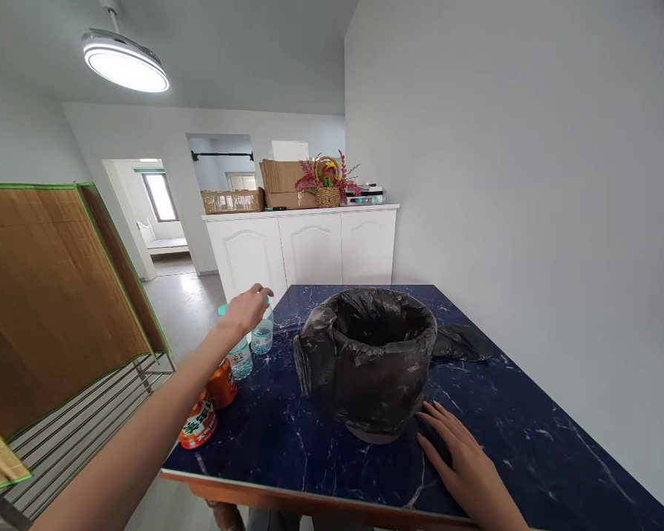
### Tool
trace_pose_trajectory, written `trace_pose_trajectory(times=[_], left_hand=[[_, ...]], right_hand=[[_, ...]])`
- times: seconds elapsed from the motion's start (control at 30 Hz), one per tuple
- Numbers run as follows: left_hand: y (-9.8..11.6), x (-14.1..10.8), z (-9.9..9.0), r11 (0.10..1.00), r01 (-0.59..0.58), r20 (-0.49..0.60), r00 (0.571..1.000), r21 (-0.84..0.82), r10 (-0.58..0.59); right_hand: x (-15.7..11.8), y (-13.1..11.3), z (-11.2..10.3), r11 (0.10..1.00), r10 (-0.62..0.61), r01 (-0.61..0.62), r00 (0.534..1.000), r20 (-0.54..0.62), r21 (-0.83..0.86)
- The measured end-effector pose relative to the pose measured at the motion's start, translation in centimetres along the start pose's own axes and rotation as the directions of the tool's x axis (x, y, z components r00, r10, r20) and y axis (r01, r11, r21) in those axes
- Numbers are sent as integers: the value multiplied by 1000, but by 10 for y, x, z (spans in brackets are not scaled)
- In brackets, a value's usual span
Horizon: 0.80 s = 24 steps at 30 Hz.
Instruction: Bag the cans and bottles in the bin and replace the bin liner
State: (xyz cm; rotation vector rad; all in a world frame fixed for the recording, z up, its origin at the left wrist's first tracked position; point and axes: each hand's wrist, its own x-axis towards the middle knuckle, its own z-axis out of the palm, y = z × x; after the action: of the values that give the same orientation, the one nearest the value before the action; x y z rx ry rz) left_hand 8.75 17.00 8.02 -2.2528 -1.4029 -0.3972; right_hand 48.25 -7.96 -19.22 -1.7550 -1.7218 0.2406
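My left hand [246,308] reaches over the left edge of the table, its fingers curled at the top of a clear plastic water bottle [263,335]. A second water bottle [240,359], with a turquoise cap, stands beside it, partly behind my wrist. Two orange containers [221,385] stand closer to me, partly covered by my forearm. In the middle is a bin lined with a black plastic bag [379,376], the bag folded down over its rim. My right hand [459,453] lies on the table with fingers stretched out, close to the bin's base.
The dark blue marbled table [288,450] meets a plain wall on the right. More black plastic [458,344] lies behind the bin. A white cabinet [310,247] bears cardboard boxes and a flower basket [328,193]. A metal rack [99,398] stands left.
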Motion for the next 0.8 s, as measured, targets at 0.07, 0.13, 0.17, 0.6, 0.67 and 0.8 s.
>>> trace_pose_trajectory(times=[0.07, 0.13, 0.17, 0.6, 0.67, 0.8], left_hand=[[8, -3, -7, 999, -47, -19, 999, -26, 47], [17, -5, -20, 996, -74, -78, 994, -42, 71], [22, -5, -29, 996, -76, -118, 991, -45, 70], [110, -54, -197, 787, -576, -840, 522, -219, 148], [118, -63, -207, 750, -629, -786, 562, -205, 257], [130, -64, -203, 722, -664, -602, 663, -197, 446]], right_hand=[[0, 1, 0, 1000, -2, 2, 1000, -10, -1], [0, 1, 1, 1000, -6, 6, 1000, -20, -1], [0, 1, 2, 1000, -8, 8, 1000, -21, -2], [0, 1, 2, 999, -24, 23, 999, -26, -38], [0, 1, 2, 999, -2, 2, 1000, 6, -35], [0, 0, 2, 999, 19, -18, 999, 36, -28]])
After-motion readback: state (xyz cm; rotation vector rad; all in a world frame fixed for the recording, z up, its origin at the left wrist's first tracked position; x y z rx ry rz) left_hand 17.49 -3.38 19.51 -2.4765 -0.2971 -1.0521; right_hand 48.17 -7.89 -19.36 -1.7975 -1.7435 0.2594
